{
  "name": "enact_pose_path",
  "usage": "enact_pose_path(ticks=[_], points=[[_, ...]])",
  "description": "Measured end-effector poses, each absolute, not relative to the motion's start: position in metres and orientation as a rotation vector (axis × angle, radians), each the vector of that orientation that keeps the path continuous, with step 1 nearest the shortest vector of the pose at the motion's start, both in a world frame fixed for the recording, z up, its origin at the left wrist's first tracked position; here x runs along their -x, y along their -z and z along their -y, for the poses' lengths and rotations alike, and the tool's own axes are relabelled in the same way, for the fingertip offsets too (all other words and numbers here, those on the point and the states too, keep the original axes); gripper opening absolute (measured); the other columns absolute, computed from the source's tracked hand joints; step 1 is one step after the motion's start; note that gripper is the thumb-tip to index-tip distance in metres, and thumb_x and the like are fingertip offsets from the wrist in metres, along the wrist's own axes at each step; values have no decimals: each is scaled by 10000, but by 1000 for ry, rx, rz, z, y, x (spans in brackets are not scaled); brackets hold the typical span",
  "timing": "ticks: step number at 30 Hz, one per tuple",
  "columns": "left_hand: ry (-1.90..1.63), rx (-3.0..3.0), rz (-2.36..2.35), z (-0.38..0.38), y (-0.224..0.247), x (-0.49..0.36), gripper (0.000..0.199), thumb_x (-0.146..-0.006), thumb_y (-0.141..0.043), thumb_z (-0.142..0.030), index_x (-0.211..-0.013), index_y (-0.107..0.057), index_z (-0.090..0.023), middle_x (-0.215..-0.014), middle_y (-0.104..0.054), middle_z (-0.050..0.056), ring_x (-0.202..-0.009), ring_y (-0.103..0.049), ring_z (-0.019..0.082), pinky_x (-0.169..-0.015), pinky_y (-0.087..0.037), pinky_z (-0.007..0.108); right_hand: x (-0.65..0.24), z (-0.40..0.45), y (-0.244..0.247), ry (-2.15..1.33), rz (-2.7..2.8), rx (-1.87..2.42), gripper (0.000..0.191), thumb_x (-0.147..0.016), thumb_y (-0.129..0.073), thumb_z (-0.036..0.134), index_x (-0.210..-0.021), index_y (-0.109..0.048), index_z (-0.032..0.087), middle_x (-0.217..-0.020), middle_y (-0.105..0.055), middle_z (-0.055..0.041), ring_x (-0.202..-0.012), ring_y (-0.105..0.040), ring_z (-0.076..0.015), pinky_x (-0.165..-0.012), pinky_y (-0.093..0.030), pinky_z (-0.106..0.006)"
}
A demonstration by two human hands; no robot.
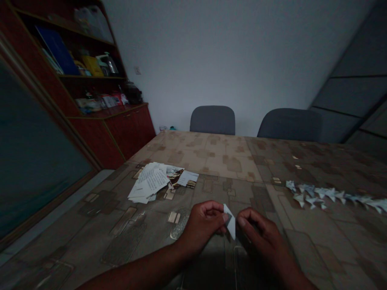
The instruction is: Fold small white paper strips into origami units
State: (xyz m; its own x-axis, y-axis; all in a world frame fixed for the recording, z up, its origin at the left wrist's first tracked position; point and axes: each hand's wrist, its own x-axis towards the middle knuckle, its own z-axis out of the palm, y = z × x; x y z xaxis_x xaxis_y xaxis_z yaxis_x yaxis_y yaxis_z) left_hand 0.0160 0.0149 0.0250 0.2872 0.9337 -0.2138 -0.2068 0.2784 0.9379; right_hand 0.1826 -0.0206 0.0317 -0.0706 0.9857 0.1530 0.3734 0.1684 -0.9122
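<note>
A small folded piece of white paper [231,226] is pinched between the thumb and fingers of my left hand [204,223], above the front part of the table. Just to its right is my right hand [262,230], its thumb close to its curled fingers and a narrow gap between it and the paper. Whether anything sits between those right fingertips is too small to tell. Beyond my left hand lies a loose pile of printed paper sheets [149,181]. Several folded paper pieces [331,194] stand in rows at the right.
A patterned cloth covers the table [217,155]. Two grey chairs [212,120] stand at its far edge, before a pale wall. On the left is a red wooden cabinet [130,129] with shelves of household items.
</note>
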Motion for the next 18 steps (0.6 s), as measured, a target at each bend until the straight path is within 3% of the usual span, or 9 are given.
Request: enact_pose_path(ticks=[5,13,18], points=[[-962,-901,-917,-16,-28,-15,419,-616,-821,-333,-924,-639,-114,-548,-577,-32,-475,-532,95,-521,-409,219,-189,19,-37,-768,1730,1284,69,-811,-588,258,-821,-645,222,-732,-648,-17,-688,-606,-188,-634,-462,-303],[-947,-998,-890,-13,-27,-14,362,-635,-794,-308,-861,-550,-165,-541,-558,-61,-448,-534,90,-495,-388,200,-191,17,-36,-605,1968,1142,128,-866,-576,203,-852,-691,259,-793,-704,-25,-741,-639,-198,-681,-474,-342],[-946,-1051,-889,-13,-26,-13,250,-694,-749,-306,-824,-602,-151,-596,-597,-26,-528,-588,112,-563,-437,224,-193,18,-36,-545,2006,1145,131,-874,-567,208,-819,-677,253,-749,-695,-15,-706,-632,-193,-651,-469,-326]])
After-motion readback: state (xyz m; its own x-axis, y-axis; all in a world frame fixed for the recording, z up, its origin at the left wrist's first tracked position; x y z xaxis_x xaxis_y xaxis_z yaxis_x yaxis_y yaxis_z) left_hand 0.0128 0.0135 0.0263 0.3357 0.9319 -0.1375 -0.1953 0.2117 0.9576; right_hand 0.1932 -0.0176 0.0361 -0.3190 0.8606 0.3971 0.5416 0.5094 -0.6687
